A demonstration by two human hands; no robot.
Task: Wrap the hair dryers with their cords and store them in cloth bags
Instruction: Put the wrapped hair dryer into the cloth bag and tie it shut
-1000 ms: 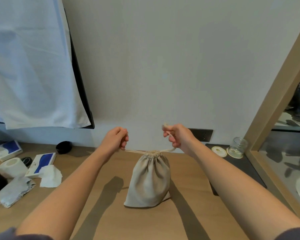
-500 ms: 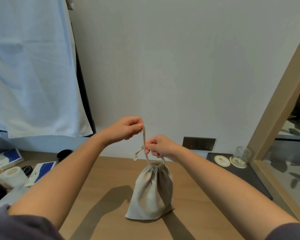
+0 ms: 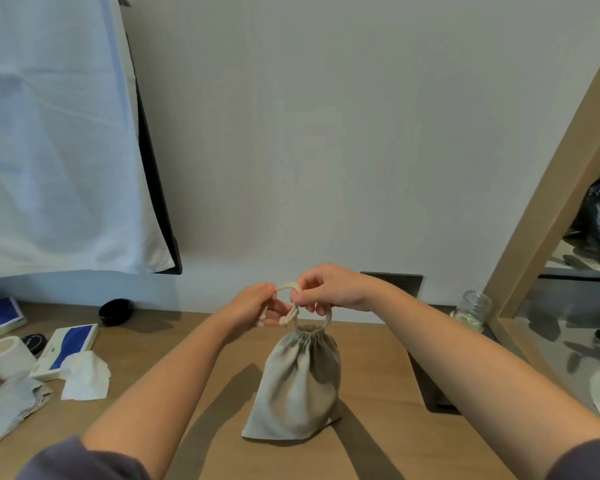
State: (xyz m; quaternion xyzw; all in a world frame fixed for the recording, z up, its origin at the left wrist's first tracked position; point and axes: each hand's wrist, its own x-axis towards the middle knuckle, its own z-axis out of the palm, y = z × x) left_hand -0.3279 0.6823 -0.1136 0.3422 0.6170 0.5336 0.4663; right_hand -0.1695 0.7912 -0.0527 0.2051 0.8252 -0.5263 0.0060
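The left grip (image 3: 257, 304) and the right grip (image 3: 329, 289) are almost touching, each pinching the pale drawstring (image 3: 286, 285). A short loop arches between them and the knotted ends dangle just below the fingers. This looks like the start of a knot. From the right grip the cord curves down to the gathered neck of the cloth bag (image 3: 298, 379), which stands upright and cinched shut at the middle of the tabletop (image 3: 371, 358). The hair dryer is not visible (presumably it is inside, given the bag's full shape).

To tie it well, keep light upward tension so the neck stays closed. Pass one end fully through the loop, then draw both ends apart evenly without tipping the bag.

Half a second ago the left grip held one cord stretched high above the bag while the right pinched low near the neck. Now the left has dropped level with the right and the cord is bent into a loop. The bag has kept its place. A glass jar (image 3: 473, 308) stands well off to the right.
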